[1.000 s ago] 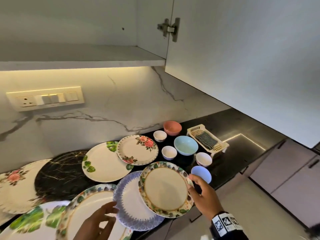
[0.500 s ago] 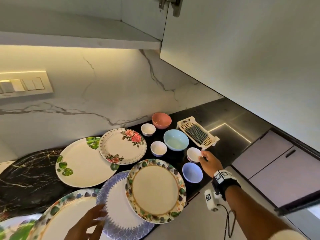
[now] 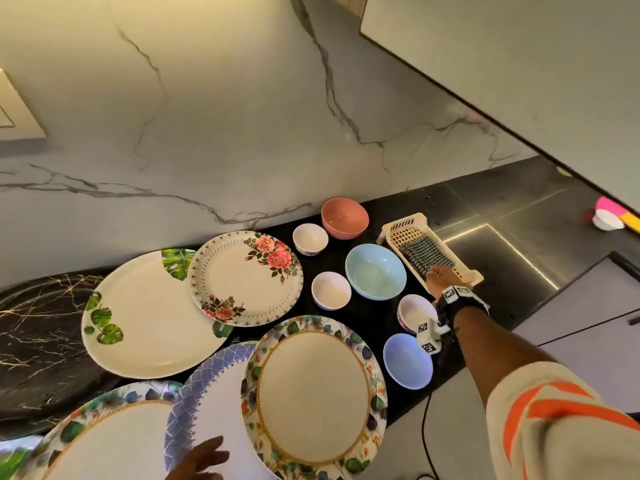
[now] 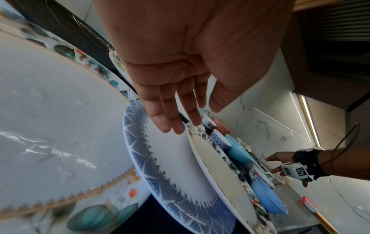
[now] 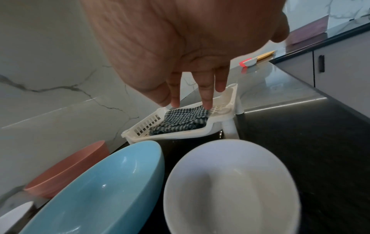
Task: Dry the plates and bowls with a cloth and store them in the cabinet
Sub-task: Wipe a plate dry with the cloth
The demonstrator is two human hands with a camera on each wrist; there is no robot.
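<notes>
- We are reaching our right hand [image 3: 439,279], fingers [image 5: 206,101] straight and slightly apart, onto the checked grey cloth [image 3: 425,257] lying in the cream slotted plastic basket [image 3: 405,225] at far right.
- Our left hand [image 4: 180,66] is hovering, fingers loosely extended, over the near blue-patterned white plate [image 3: 207,393].

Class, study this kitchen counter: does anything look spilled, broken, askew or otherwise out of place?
Nothing is spilled or visibly damaged. The plates overlap untidily: the rose plate lies over the leaf plate, and the floral-rimmed plate over the blue-patterned plate. The checked cloth lies in its basket.
</notes>
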